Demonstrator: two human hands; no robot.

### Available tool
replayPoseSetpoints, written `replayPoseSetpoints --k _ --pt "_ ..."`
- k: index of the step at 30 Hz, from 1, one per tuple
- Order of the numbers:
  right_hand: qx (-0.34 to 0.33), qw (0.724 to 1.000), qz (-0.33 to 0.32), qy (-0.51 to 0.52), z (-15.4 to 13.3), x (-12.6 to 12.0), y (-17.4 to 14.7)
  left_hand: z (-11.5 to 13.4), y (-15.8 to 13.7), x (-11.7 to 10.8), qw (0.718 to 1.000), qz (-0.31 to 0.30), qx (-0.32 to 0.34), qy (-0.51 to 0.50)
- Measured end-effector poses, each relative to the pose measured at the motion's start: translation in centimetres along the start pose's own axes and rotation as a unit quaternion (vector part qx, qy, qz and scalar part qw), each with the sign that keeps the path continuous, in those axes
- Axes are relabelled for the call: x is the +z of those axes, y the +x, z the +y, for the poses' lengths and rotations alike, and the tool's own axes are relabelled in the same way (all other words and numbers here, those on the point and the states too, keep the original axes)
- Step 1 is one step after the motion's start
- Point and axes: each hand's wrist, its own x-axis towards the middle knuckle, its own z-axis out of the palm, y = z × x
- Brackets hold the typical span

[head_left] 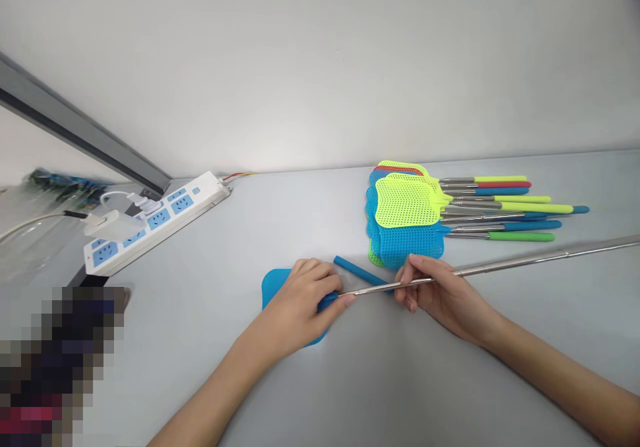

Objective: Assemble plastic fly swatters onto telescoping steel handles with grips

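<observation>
My left hand [310,300] is closed over the neck of a blue fly swatter head [274,285], which lies mostly hidden beneath the palm. From that neck a long, thin metal telescopic rod [520,262] runs right and out of view. My right hand [440,293] holds this rod between thumb and fingers, some way along from the left hand. A loose blue handle sleeve [361,271] rests on the table just behind the rod, its right end partly covered by the right hand's fingers.
Behind my right hand is a pile of fly swatters [407,200] in yellow, blue, red and green, handles pointing right. A white power strip [157,223] with plugs lies at the left. Another person's pixelated shape [55,360] shows at lower left. A wall [340,67] stands behind.
</observation>
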Motion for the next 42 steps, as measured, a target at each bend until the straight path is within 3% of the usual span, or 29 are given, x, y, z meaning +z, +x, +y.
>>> replayPoseSetpoints --k 13,24,35,42 --pt "0.015 0.999 -0.015 0.025 0.1 -0.2 0.2 0.2 0.2 1.0 0.999 -0.035 0.033 0.004" --pt "0.013 0.999 -0.038 0.022 0.2 0.1 0.1 1.2 0.3 1.5 0.999 -0.046 0.011 -0.014" --pt "-0.008 0.999 -0.014 0.031 0.1 0.1 -0.2 0.1 0.2 -0.7 0.998 -0.046 0.040 -0.007" --pt "-0.011 0.999 -0.038 0.011 0.3 0.0 -0.3 0.5 -0.1 -0.1 0.997 -0.066 0.031 -0.014"
